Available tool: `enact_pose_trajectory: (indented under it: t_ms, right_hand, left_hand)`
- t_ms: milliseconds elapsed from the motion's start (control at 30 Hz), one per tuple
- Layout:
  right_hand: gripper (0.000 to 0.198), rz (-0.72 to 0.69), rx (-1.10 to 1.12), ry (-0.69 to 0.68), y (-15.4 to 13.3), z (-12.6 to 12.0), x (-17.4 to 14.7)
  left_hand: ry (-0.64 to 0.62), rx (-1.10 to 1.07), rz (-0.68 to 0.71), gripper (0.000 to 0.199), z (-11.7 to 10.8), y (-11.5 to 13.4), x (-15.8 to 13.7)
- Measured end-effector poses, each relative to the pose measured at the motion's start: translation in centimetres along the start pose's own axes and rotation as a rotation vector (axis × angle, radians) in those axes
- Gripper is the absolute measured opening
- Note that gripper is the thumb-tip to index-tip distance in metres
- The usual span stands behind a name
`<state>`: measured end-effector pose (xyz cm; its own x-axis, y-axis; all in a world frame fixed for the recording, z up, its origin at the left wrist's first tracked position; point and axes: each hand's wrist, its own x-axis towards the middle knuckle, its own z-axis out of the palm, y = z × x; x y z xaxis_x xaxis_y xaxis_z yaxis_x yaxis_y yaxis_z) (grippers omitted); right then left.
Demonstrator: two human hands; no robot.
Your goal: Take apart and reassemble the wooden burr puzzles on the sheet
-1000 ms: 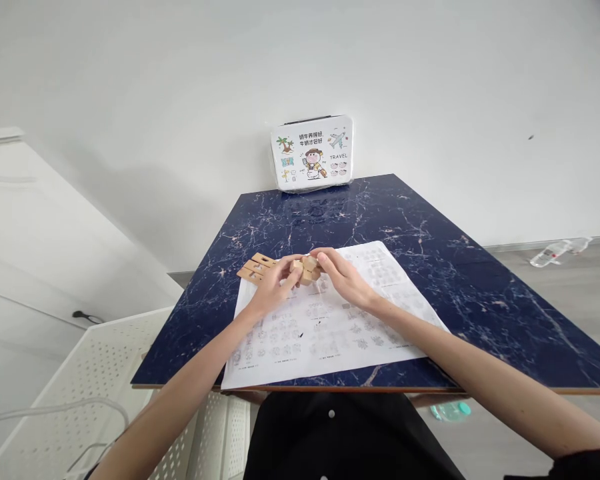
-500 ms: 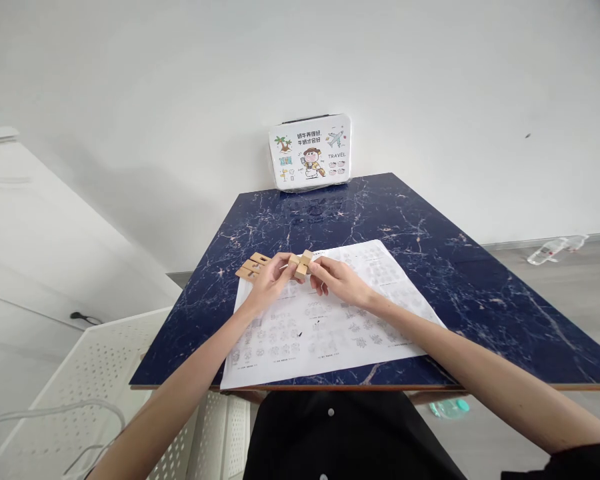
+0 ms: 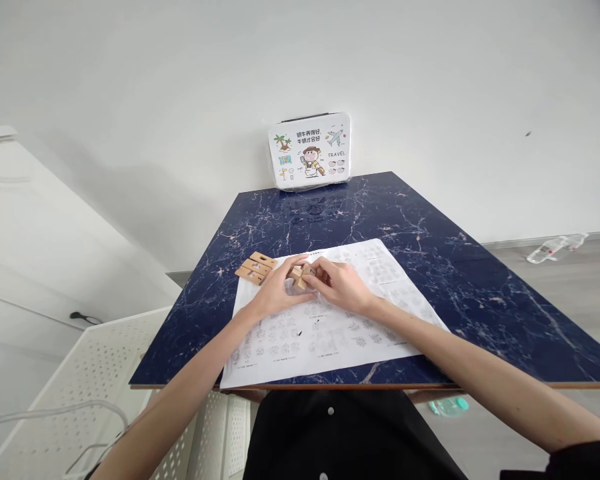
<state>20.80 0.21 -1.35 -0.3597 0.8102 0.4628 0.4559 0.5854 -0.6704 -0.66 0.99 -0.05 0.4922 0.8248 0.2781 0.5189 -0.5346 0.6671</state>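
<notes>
"TRAVEL" on the white box (image 3: 310,152)

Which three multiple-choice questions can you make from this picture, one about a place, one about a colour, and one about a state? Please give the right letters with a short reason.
1. Where do the loose wooden pieces lie?
A. On the table, at the far left corner of the paper sheet
B. In the white basket
C. On top of the illustrated box

2. What colour is the table?
A. Plain white
B. Dark blue with pale veins
C. Green

3. What are the two hands doing?
A. Both lie flat on the sheet, holding nothing
B. Only one touches anything
C. Both close on a small wooden assembly

Answers:
1 A: the pieces lie flat by the corner of the paper sheet, beside the left hand.
2 B: the top is marbled navy.
3 C: the left hand and right hand meet around the wooden assembly above the sheet.
</notes>
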Motion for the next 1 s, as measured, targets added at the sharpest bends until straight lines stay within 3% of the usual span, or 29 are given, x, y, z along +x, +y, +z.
enact_pose_trajectory:
  t_ms: [133, 333, 533, 667, 767, 1000]
  right_hand:
    - [0.027, 0.018, 0.07, 0.023, -0.2, -0.1, -0.1]
    - [0.026, 0.043, 0.149, 0.003, -0.6, 0.0, -0.2]
    - [0.034, 0.141, 0.399, 0.075, -0.2, -0.4, 0.3]
    - [0.043, 0.189, 0.536, -0.1, 0.4, -0.4, 0.8]
    - [0.047, 0.2, 0.631, -0.231, 0.4, -0.4, 1.0]
    - [0.036, 0.138, 0.587, -0.052, 0.5, -0.5, 0.6]
  left_hand:
    - [0.02, -0.004, 0.001, 0.083, 0.1, -0.3, -0.1]
    - [0.01, 0.023, -0.007, 0.057, 0.2, -0.3, -0.1]
    - [0.022, -0.195, -0.009, 0.054, -0.1, 0.0, 0.1]
    - [-0.009, -0.394, 0.121, 0.054, -0.5, 0.2, 0.2]
    - [-0.028, -0.408, 0.129, 0.055, -0.6, 0.3, 0.2]
    - [-0.064, -0.498, 0.003, 0.074, -0.2, -0.4, 0.2]
